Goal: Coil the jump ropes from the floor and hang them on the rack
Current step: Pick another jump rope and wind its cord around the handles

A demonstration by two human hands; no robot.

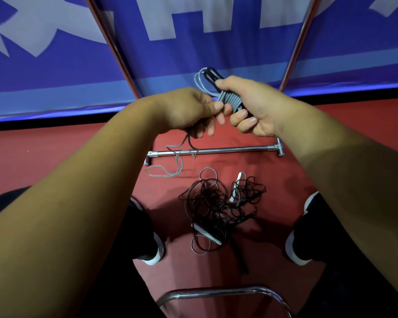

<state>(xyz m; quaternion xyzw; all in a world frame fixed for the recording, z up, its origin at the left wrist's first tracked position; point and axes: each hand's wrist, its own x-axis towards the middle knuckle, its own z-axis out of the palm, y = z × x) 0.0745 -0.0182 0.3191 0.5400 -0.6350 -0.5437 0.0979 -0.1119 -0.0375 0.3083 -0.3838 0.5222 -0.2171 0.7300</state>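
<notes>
**Grey rope bundle held in both hands above the floor pile**

The left hand [191, 111] pinches a loose grey cord [178, 160], which trails down across the chrome rack base bar [228, 149] onto the red floor [55, 157]. Just to its right, the coiled grey-and-black jump rope bundle [230, 101] is held in mid-air, bound crosswise with grey turns. The right hand [253, 106] grips it with its fingers curled round. Below, a tangled pile of thin black and grey jump ropes [218, 210] lies on the floor, near the bar.

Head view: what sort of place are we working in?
Probably a sports hall or gym: red sports-style floor, a blue banner with big white lettering behind, and tangled jump ropes on the floor by a chrome rack.
</notes>
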